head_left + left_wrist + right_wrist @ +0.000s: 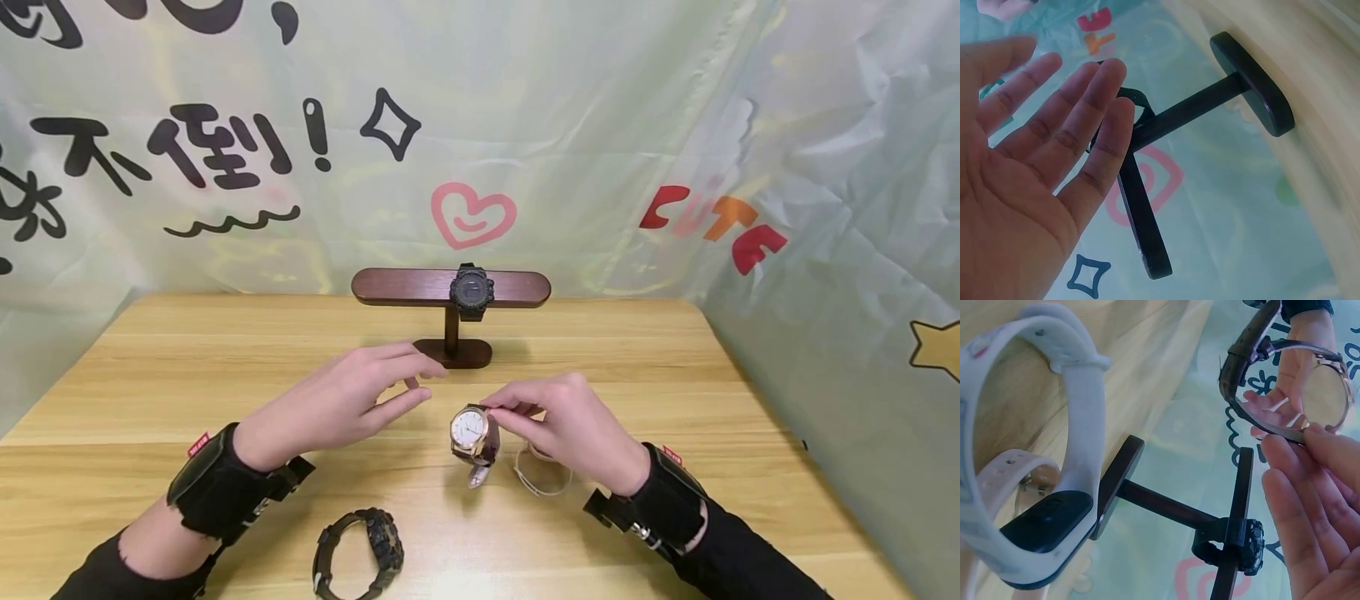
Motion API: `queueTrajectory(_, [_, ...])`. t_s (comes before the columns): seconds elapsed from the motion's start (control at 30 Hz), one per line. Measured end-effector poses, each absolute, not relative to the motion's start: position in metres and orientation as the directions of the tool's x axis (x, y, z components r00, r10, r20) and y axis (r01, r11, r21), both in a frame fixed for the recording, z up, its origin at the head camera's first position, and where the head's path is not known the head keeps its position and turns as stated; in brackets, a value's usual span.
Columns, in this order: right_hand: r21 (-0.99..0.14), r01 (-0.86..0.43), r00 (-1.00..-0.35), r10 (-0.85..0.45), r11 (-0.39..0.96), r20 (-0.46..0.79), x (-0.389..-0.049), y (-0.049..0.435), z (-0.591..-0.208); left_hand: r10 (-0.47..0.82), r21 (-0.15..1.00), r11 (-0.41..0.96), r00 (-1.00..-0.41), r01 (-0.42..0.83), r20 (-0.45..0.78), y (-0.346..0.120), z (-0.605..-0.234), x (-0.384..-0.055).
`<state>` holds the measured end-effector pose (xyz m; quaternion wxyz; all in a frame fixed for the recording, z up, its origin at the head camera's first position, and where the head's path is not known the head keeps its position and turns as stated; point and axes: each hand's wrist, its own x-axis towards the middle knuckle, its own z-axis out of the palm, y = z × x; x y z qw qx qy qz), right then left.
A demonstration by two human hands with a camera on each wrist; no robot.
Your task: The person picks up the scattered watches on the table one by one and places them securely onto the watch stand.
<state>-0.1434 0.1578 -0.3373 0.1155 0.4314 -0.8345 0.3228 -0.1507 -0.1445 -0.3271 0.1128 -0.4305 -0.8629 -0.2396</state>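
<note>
My right hand (573, 425) pinches a wristwatch (470, 427) by its dark strap, above the table. The watch has a white dial, a gold-coloured case and a brown strap bent into a loop. In the right wrist view the thumb and fingers (1297, 506) grip the strap at the case, whose back (1325, 397) faces that camera. To the left, my left hand (348, 400) hovers with loosely extended fingers and holds nothing; its palm (1016, 206) shows in the left wrist view. Behind both hands stands a dark wooden watch stand (405, 286) bearing a black digital watch (472, 290).
A dark, chunky watch (385, 542) lies on its side near the table's front. Below my right hand is a pale looped band (543, 492). The right wrist view shows a white fitness band (1082, 419) and a pinkish strap (1007, 472). A printed cloth (585, 150) hangs behind the table.
</note>
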Motion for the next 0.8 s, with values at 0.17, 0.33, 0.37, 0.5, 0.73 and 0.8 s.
queueTrajectory(0.17, [-0.445, -0.791, -0.609, -0.606, 0.420, 0.511, -0.143, 0.158, -0.335, 0.693, 0.357, 0.499, -0.611, 0.790, 0.383, -0.142, -0.325, -0.149])
queueTrajectory(0.33, [-0.451, -0.800, -0.599, -0.577, 0.396, 0.556, -0.144, 0.160, -0.335, 0.692, 0.402, 0.467, -0.609, 0.787, 0.388, -0.140, -0.324, -0.147])
queueTrajectory(0.37, [-0.450, -0.803, -0.595, -0.573, 0.391, 0.564, -0.144, 0.161, -0.335, 0.692, 0.402, 0.458, -0.602, 0.793, 0.399, -0.140, -0.324, -0.147])
queueTrajectory(0.5, [-0.442, -0.812, -0.583, -0.558, 0.380, 0.591, -0.146, 0.161, -0.337, 0.695, 0.392, 0.414, -0.563, 0.822, 0.448, -0.139, -0.325, -0.146])
queueTrajectory(0.73, [-0.442, -0.815, -0.580, -0.527, 0.376, 0.621, -0.145, 0.160, -0.337, 0.691, 0.394, 0.348, -0.517, 0.850, 0.506, -0.132, -0.327, -0.143])
queueTrajectory(0.8, [-0.446, -0.814, -0.580, -0.516, 0.371, 0.630, -0.145, 0.160, -0.336, 0.689, 0.398, 0.331, -0.507, 0.855, 0.517, -0.129, -0.328, -0.142])
